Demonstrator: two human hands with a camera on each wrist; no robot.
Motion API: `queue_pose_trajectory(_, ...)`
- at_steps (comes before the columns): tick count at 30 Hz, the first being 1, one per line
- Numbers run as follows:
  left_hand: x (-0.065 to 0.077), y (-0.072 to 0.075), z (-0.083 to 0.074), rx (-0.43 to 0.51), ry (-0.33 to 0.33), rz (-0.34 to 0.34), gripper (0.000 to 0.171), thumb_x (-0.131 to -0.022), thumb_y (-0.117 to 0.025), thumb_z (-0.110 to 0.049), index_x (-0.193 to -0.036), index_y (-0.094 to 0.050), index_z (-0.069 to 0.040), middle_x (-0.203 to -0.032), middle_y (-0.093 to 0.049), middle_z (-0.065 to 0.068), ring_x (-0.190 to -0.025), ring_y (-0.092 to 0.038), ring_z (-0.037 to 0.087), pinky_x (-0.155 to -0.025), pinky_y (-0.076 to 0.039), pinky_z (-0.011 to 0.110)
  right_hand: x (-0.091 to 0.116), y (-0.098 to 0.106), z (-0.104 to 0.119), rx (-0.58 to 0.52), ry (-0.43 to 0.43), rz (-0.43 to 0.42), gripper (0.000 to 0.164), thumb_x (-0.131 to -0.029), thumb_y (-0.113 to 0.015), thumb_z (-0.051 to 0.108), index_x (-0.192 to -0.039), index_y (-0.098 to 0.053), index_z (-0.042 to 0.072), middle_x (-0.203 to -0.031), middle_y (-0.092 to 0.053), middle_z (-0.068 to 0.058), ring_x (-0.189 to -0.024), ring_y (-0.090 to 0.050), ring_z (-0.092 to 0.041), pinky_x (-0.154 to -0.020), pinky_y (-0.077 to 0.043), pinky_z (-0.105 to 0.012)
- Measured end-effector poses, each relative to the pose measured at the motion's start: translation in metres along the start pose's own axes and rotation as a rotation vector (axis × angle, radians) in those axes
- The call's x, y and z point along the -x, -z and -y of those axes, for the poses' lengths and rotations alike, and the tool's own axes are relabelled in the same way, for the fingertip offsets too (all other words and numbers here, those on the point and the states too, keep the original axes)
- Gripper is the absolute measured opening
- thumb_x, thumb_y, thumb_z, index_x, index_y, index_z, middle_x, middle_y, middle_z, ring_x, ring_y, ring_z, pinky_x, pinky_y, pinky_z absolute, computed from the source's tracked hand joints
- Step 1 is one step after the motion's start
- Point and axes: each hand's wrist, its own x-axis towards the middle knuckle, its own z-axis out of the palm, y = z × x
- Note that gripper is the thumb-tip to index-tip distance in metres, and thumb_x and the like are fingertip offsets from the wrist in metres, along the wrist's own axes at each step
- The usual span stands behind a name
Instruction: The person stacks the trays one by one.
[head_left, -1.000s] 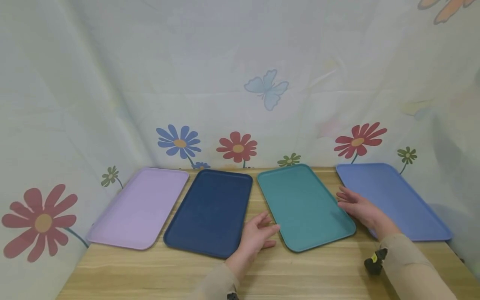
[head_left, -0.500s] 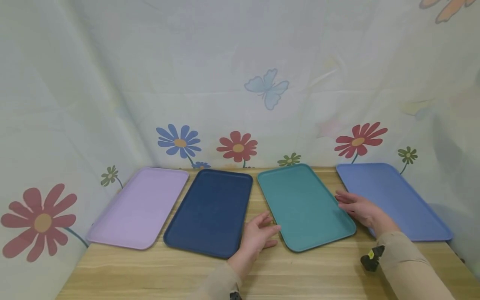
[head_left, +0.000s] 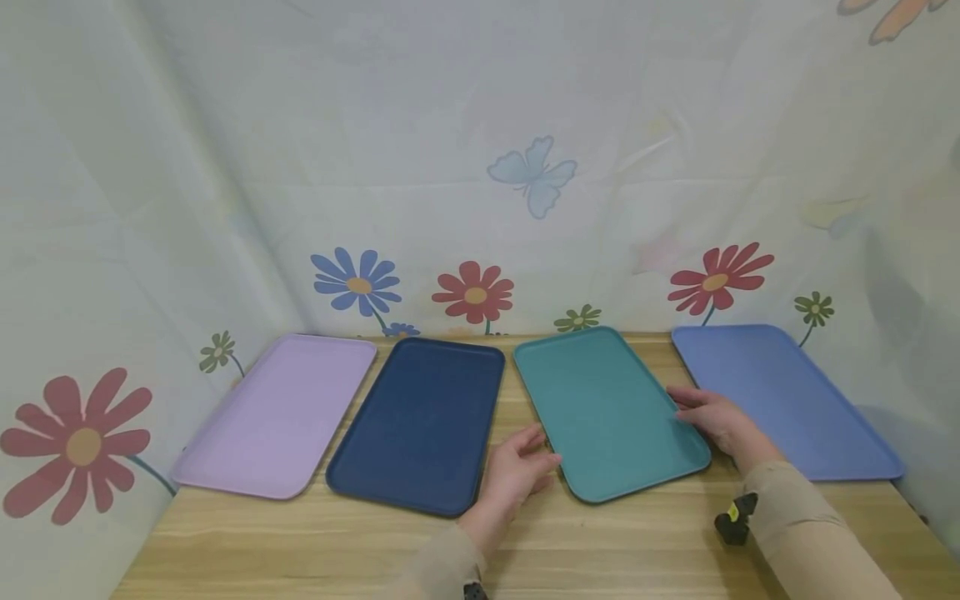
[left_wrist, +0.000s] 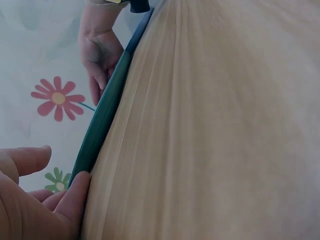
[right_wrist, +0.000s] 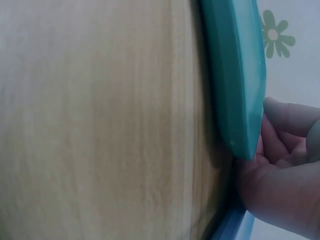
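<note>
A teal tray [head_left: 607,417] lies flat on the wooden table, between my two hands. My left hand [head_left: 510,475] is at its left edge, fingers loosely bent and thumb apart from them. In the left wrist view, fingertips of that left hand [left_wrist: 35,205] come right to the end of the tray's rim [left_wrist: 102,120]. On the opposite side, my right hand [head_left: 716,423] reaches the tray's right edge, its fingers and thumb overlapping the rim in the head view. Seen from the right wrist, the right hand [right_wrist: 285,175] sits close against the tray's rounded corner [right_wrist: 242,135], fingers partly hidden behind it.
A navy tray [head_left: 420,425] and a lilac tray [head_left: 281,417] lie to the left. A light blue tray [head_left: 783,404] lies to the right, just beyond the right hand. Behind the table [head_left: 300,550] hangs a flower-printed cloth [head_left: 420,125].
My right hand has shifted slightly left, onto the teal tray's right edge. The left hand has barely moved, and the trays lie where they were.
</note>
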Motion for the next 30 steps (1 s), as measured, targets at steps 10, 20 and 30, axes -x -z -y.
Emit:
queue_pose_trajectory(10, -0.003, 0.001, 0.001, -0.001, -0.02, -0.012, 0.053, -0.084, -0.07, 0.009, -0.135, -0.053, 0.011, -0.134, -0.055, 0.029, -0.122, -0.056, 0.037, -0.087, -0.056, 0.035, 0.0, -0.002, -0.001, 0.03, 0.0, -0.028, 0.058, -0.093, -0.055, -0.009, -0.147, -0.032, -0.012, -0.15, -0.03, -0.032, -0.138, -0.032, -0.047, -0.111, -0.031, -0.054)
queue_pose_trajectory(20, -0.007, -0.001, 0.002, -0.061, -0.042, -0.129, 0.05, -0.08, -0.069, 0.015, -0.129, -0.059, 0.009, -0.128, -0.061, 0.024, -0.116, -0.061, 0.033, -0.091, -0.054, 0.032, 0.008, -0.008, -0.001, 0.039, 0.006, -0.035, 0.056, -0.093, -0.06, -0.005, -0.145, -0.037, -0.011, -0.147, -0.038, -0.032, -0.133, -0.04, -0.045, -0.105, -0.042, -0.047)
queue_pose_trajectory(30, -0.009, -0.004, 0.005, -0.115, -0.093, -0.251, 0.047, -0.076, -0.067, 0.019, -0.122, -0.066, 0.007, -0.119, -0.067, 0.021, -0.106, -0.066, 0.031, -0.088, -0.055, 0.035, 0.017, -0.014, -0.003, 0.038, 0.011, -0.024, 0.056, -0.095, -0.06, -0.001, -0.145, -0.037, -0.011, -0.146, -0.04, -0.031, -0.13, -0.046, -0.039, -0.103, -0.045, -0.044)
